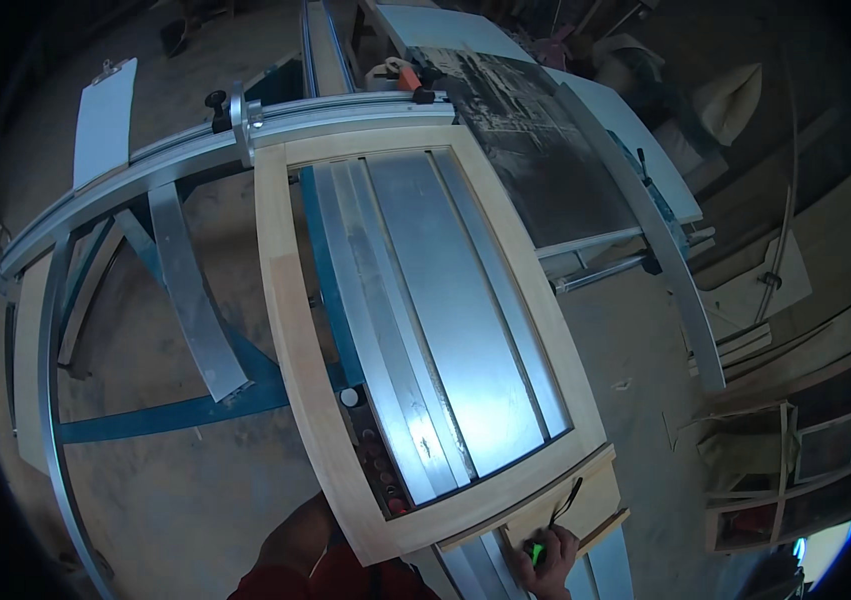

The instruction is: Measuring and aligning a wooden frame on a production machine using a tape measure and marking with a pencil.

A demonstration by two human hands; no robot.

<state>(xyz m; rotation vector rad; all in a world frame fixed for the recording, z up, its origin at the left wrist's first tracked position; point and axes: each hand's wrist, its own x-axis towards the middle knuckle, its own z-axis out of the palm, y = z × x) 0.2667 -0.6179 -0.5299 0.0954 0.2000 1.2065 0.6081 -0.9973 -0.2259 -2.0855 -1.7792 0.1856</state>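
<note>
Far left: clipboard [105, 120] at the aluminium rail [180, 163]; a knock on the rail could drop it. Next, the stop [241, 125] by the frame's far left corner. If it's loose, the reference likely drifts; can't tell if it's locked.

Wooden frame [280, 285] lies flat on the metal bench [455, 340], far end at the rail, contact unclear. Its left side overhangs the bench edge, so a bump or downward push there could tip or skew it. Left arm [295, 532] and red clothing [380, 580] sit close to the near left corner: the likeliest source of that bump. Left hand is hidden around there, can't tell if it grips anything. Round buttons [380, 470] show through the frame opening; a stray press looks possible.

Right hand [552, 565] is curled around a green-and-black tool [537, 553], kind unclear, with a black pen-like stick [567, 500] poking past the fingers, apparently held too. Double grip risks fumbling one. It's over a board [597, 490] just beside the frame's near end; leaning on that could nudge the frame.
</note>
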